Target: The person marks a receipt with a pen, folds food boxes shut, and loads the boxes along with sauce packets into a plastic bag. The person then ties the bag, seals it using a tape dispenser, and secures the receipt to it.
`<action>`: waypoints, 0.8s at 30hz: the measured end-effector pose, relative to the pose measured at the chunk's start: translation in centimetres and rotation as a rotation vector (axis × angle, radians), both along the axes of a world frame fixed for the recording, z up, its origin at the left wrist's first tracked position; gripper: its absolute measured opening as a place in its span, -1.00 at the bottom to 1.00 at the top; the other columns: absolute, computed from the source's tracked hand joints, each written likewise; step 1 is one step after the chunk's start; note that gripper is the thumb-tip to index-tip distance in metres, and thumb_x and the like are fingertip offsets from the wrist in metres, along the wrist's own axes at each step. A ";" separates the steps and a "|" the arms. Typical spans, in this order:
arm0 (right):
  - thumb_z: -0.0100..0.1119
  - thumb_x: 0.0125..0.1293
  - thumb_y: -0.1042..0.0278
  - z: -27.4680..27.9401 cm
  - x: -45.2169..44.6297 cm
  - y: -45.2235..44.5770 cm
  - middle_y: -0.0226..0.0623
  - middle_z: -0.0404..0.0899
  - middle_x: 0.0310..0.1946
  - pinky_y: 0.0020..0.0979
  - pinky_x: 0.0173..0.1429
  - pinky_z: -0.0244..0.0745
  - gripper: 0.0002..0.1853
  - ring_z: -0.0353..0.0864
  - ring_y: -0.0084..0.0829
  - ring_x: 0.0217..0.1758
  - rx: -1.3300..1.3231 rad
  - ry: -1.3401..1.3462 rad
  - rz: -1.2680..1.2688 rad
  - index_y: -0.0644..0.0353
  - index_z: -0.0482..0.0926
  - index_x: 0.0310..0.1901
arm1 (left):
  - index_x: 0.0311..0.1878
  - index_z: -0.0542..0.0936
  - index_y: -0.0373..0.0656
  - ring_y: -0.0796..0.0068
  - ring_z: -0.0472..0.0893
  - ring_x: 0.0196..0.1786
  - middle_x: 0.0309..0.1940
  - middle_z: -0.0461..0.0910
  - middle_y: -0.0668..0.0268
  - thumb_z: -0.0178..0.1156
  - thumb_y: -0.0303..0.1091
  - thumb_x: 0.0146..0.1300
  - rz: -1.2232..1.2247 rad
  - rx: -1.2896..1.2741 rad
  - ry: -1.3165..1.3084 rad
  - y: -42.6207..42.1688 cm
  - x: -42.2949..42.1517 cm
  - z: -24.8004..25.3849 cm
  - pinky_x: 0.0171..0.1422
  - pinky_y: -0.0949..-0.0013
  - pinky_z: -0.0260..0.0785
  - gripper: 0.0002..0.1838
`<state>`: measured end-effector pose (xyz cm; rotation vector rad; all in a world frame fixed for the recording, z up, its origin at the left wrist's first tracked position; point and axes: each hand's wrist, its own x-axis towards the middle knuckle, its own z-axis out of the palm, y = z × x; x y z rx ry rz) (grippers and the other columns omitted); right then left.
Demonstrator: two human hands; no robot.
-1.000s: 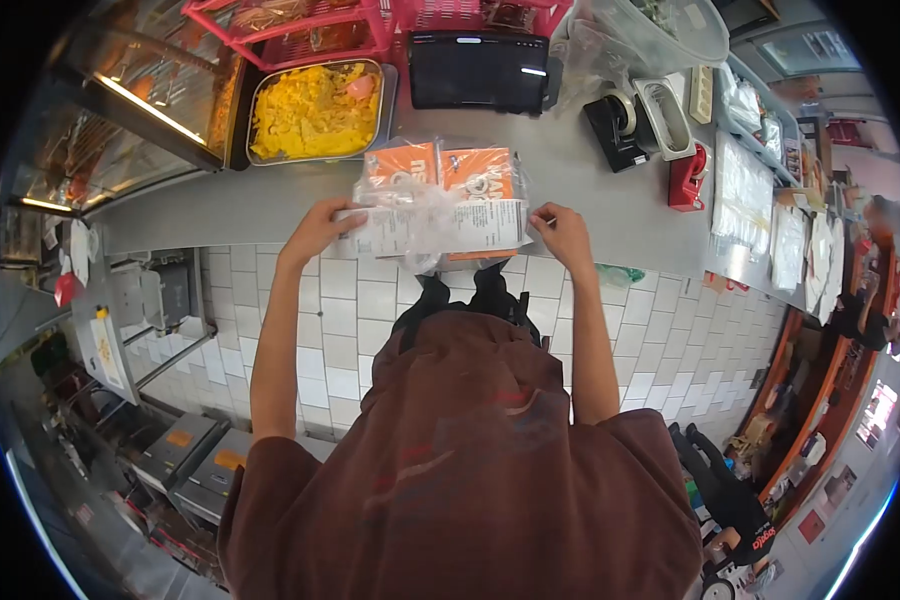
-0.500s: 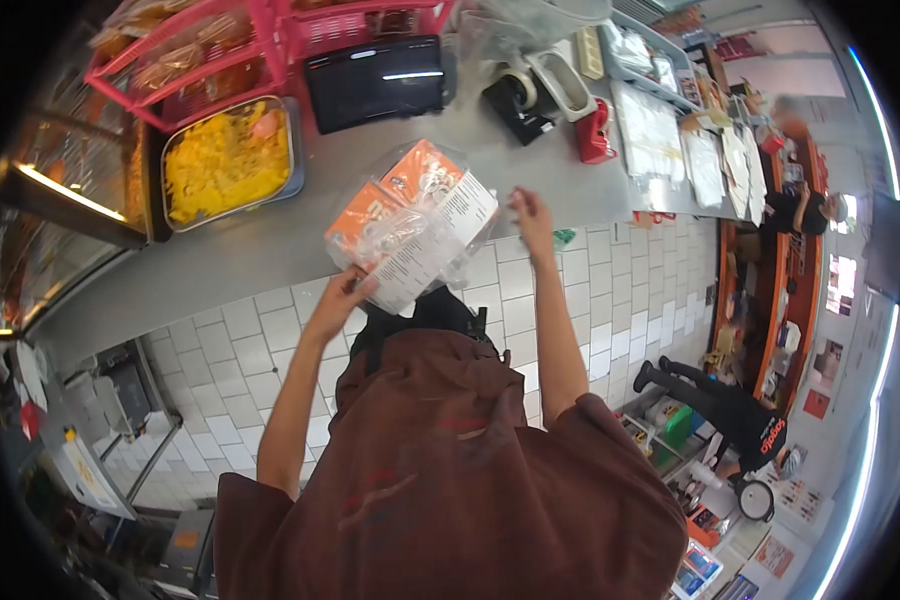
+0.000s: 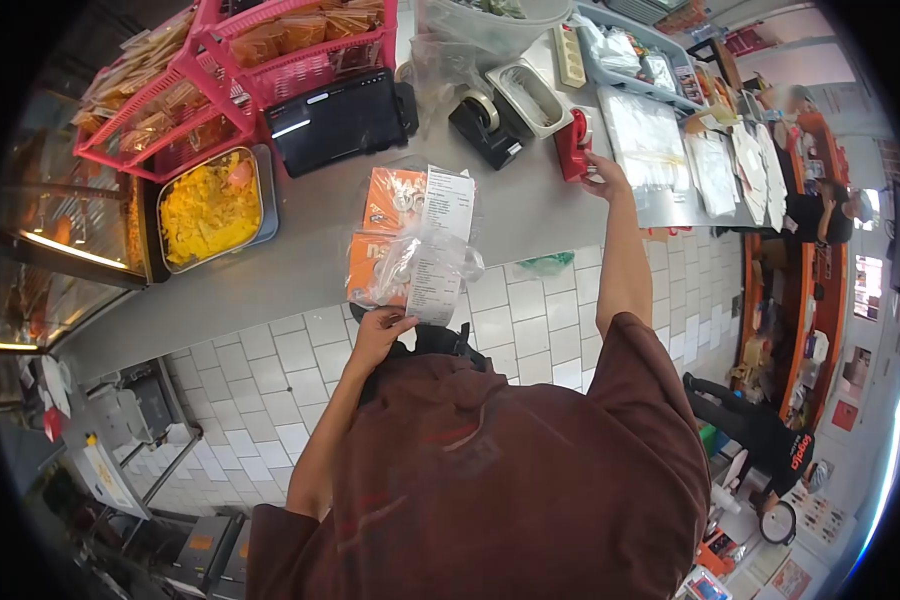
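Observation:
A clear plastic bag (image 3: 390, 270) with orange-and-white printed boxes (image 3: 381, 192) inside stands at the counter's front edge. Along its right side lies a long white receipt (image 3: 444, 225). My left hand (image 3: 378, 335) pinches the receipt's lower end by the bag's bottom. Over to the right, my right hand (image 3: 604, 178) has its fingers closed at the near end of a red tape dispenser (image 3: 572, 150). Whether a strip of tape is between those fingers is too small to tell. A black tape dispenser (image 3: 485, 130) sits left of the red one.
Pink baskets (image 3: 240, 70) of packets, a black tablet-like device (image 3: 335, 120) and a tray of yellow food (image 3: 210, 210) stand to the left. Plastic bags (image 3: 645, 150) lie on the right of the steel counter (image 3: 530, 215). A person in black (image 3: 760, 430) is at the far right.
My right hand has moved right, from beside the bag to the red tape dispenser. The bag and receipt have turned more upright. My left hand has shifted onto the receipt's lower end.

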<state>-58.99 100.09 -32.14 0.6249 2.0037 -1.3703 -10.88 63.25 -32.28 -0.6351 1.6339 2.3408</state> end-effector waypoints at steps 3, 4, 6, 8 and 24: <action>0.37 0.34 -0.02 0.8 2.8 0.7 -0.25 0.46 0.06 -0.21 0.10 0.65 -0.55 0.62 -0.13 0.05 -0.298 0.139 -0.143 0.13 0.59 0.08 | -0.06 0.67 -0.44 0.50 0.66 -0.05 -0.12 0.73 0.19 0.38 -0.45 0.31 0.018 -0.021 -0.063 0.2 -0.1 1.9 0.10 0.42 0.48 -0.76; 0.36 0.34 0.00 1.1 4.1 1.3 -0.25 0.46 0.09 -0.19 0.10 0.66 -0.55 0.62 -0.12 0.05 -0.419 0.205 -0.194 0.15 0.59 0.08 | -0.06 0.68 -0.44 0.50 0.66 -0.05 -0.13 0.73 0.20 0.38 -0.45 0.31 0.024 -0.024 -0.084 0.3 -0.3 2.4 0.10 0.42 0.48 -0.76; 0.32 0.38 0.08 1.0 7.0 1.0 -0.24 0.56 0.06 -0.16 0.06 0.66 -0.61 0.63 -0.15 0.06 -0.330 0.246 -0.308 0.22 0.63 0.05 | -0.04 0.68 -0.43 0.52 0.66 -0.06 -0.13 0.74 0.20 0.38 -0.43 0.32 0.055 0.001 -0.061 0.6 -0.3 1.9 0.09 0.43 0.48 -0.75; 0.31 0.38 0.12 -0.6 8.9 1.0 -0.26 0.68 -0.09 -0.22 0.00 0.66 -0.66 0.68 -0.25 -0.06 -0.056 0.305 -0.224 0.23 0.69 -0.02 | -0.02 0.68 -0.40 0.50 0.67 -0.04 -0.13 0.74 0.21 0.37 -0.43 0.33 0.047 0.000 -0.059 0.4 -0.2 1.6 0.13 0.41 0.48 -0.74; 0.36 0.34 0.07 10.1 33.5 -18.5 -0.36 0.67 -0.46 -0.42 -0.32 0.49 -0.70 0.54 -0.53 -0.45 -0.116 0.362 0.889 0.17 0.76 -0.27 | -0.08 0.77 -0.29 0.45 0.67 -0.16 -0.22 0.77 0.20 0.46 -0.18 0.23 -0.228 -0.343 0.087 -2.2 -0.8 -0.5 0.01 0.33 0.49 -0.65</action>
